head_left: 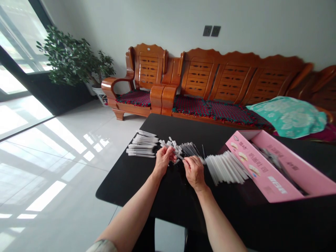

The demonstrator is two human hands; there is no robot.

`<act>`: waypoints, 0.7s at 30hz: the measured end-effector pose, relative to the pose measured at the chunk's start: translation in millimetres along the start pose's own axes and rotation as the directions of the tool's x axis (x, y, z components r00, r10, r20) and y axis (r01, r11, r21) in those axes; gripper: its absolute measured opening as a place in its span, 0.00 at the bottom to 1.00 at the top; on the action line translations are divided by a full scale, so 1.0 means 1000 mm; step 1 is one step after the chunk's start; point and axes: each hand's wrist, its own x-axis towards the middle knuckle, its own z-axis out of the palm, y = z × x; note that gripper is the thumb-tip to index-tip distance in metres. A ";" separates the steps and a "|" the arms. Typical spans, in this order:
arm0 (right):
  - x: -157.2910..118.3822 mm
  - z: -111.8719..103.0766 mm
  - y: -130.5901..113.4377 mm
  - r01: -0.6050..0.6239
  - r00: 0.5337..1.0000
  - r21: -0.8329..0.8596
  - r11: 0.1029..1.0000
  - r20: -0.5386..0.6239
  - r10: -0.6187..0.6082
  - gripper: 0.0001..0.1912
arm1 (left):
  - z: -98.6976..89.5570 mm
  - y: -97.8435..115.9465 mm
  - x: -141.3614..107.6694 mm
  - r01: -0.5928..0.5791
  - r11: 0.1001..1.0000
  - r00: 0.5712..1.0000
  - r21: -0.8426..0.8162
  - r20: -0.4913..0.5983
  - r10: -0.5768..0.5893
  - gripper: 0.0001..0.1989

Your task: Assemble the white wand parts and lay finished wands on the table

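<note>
My left hand (164, 160) is curled at the near edge of a small heap of short white pen caps (170, 142). Its thumb and fingers are drawn together, and what lies in them is too small to make out. Just to the right, my right hand (194, 171) has thumb and forefinger pinched, with a short white piece by the fingertips; whether it is gripped is unclear. Left of the hands lies a stack of white capped pens (143, 144). Thin pen refills (190, 148) lie behind my right hand, and a row of white pen barrels (226, 168) spreads to its right.
A long open pink box (252, 161) with dark and clear wrapping inside stands on the right of the black table (126, 185). Behind are a wooden sofa (202, 77), a teal cloth (291, 115) and a wooden armchair (149, 70). A potted plant (76, 59) stands at left.
</note>
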 end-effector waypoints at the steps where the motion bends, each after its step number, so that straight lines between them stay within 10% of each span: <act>1: 0.000 0.000 0.000 0.000 1.000 0.007 1.000 -0.004 0.000 0.10 | 0.000 -0.001 0.000 -0.001 1.000 1.000 0.003 -0.006 0.001 0.23; 21: 0.000 0.002 -0.001 -0.026 1.000 0.077 0.997 0.007 0.026 0.08 | -0.002 -0.003 0.002 0.004 0.999 0.999 0.033 -0.037 -0.002 0.23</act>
